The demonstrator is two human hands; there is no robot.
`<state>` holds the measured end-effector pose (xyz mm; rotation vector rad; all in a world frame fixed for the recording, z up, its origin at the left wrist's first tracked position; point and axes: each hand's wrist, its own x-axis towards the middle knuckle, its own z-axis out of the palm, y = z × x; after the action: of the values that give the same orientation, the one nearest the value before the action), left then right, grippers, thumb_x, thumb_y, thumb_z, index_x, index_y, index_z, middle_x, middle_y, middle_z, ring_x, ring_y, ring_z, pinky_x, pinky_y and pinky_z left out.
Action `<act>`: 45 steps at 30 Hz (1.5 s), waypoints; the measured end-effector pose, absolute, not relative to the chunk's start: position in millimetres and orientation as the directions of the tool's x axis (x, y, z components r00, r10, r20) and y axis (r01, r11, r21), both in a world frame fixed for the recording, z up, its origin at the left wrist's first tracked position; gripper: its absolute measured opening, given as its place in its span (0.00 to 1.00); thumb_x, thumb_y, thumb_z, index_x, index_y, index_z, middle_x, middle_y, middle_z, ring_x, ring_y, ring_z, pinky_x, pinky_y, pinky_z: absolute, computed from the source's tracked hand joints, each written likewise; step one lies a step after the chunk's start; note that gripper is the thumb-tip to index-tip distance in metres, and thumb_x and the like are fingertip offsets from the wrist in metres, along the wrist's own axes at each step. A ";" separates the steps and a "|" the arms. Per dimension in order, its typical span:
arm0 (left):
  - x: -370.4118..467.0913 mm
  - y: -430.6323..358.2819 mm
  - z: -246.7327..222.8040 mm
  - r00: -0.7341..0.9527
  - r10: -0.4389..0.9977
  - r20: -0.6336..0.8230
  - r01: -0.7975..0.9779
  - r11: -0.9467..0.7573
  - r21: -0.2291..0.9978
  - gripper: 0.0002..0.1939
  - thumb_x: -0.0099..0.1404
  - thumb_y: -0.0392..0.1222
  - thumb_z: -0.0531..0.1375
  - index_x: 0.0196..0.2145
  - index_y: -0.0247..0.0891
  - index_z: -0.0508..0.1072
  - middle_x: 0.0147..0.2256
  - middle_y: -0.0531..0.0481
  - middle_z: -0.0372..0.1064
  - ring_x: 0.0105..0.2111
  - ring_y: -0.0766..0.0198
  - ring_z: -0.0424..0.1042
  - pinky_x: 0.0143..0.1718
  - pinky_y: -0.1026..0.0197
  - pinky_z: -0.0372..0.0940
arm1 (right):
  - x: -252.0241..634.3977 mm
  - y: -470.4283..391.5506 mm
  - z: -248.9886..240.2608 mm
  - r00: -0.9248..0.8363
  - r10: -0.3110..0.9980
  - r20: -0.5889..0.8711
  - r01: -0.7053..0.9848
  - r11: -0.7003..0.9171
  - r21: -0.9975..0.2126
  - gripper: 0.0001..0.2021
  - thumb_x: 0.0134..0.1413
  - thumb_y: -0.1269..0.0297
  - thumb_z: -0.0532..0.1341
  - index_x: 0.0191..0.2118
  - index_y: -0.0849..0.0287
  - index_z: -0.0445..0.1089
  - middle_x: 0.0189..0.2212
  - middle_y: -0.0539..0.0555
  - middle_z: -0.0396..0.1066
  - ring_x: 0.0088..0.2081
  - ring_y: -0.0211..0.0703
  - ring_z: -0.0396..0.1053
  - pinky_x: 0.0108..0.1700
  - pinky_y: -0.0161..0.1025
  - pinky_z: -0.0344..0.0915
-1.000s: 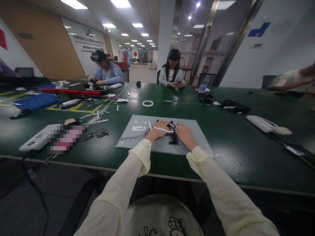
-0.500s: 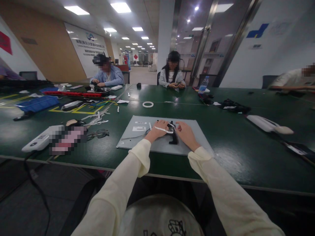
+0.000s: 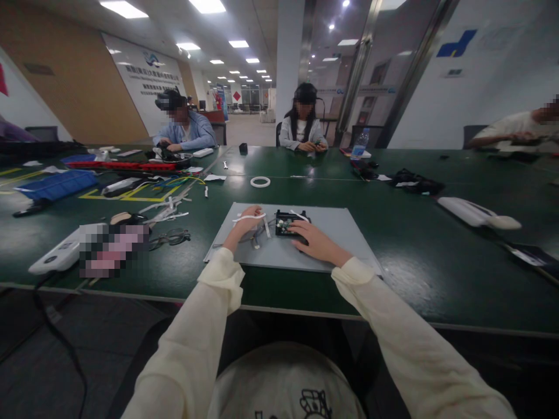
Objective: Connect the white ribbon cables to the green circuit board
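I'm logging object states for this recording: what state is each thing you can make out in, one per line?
Grey rectangular panel: lying flat.
Black plastic frame with green circuit board: board side exposed, partly under right hand.
White ring-shaped roll: lying flat.
Clear bottle with blue label: upright.
Blue plastic tray: open-topped.
Thin white strips: loose, heaped.
Left hand: grip unclear.

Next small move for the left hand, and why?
Probably ease the cables straight with the left hand: they lie bent beside it on the grey panel, while the right hand is at the black frame.
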<state>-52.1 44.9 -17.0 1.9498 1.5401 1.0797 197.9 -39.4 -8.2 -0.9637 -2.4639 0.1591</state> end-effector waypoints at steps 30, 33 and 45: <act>-61.5 21.1 6.0 0.218 0.946 0.239 0.191 -0.281 0.940 0.19 0.52 0.53 0.60 0.34 0.33 0.74 0.31 0.47 0.71 0.31 0.65 0.70 0.35 0.63 0.65 | 198.9 -38.6 -11.0 -0.617 0.708 0.344 0.646 0.705 -0.293 0.20 0.56 0.60 0.54 0.54 0.58 0.62 0.53 0.57 0.60 0.55 0.46 0.56 0.57 0.48 0.54; -63.6 23.2 5.5 0.183 0.945 0.272 0.103 -0.294 0.950 0.20 0.52 0.53 0.60 0.36 0.33 0.73 0.32 0.47 0.71 0.31 0.66 0.69 0.35 0.63 0.65 | 199.3 -37.9 -12.6 -0.621 0.699 0.354 0.644 0.713 -0.277 0.20 0.56 0.61 0.54 0.54 0.58 0.62 0.53 0.57 0.60 0.56 0.45 0.56 0.57 0.47 0.54; -62.7 23.1 -2.7 0.331 0.920 0.211 0.279 -0.309 0.909 0.17 0.49 0.48 0.63 0.34 0.35 0.73 0.27 0.51 0.69 0.27 0.67 0.67 0.27 0.67 0.62 | 198.3 -37.8 -12.3 -0.627 0.689 0.364 0.636 0.722 -0.273 0.20 0.56 0.60 0.53 0.54 0.59 0.62 0.53 0.58 0.60 0.56 0.45 0.55 0.57 0.47 0.54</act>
<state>-62.7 23.1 -2.7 1.7823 1.0688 0.9916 198.3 -37.8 -12.3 -1.0143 -2.4811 0.1627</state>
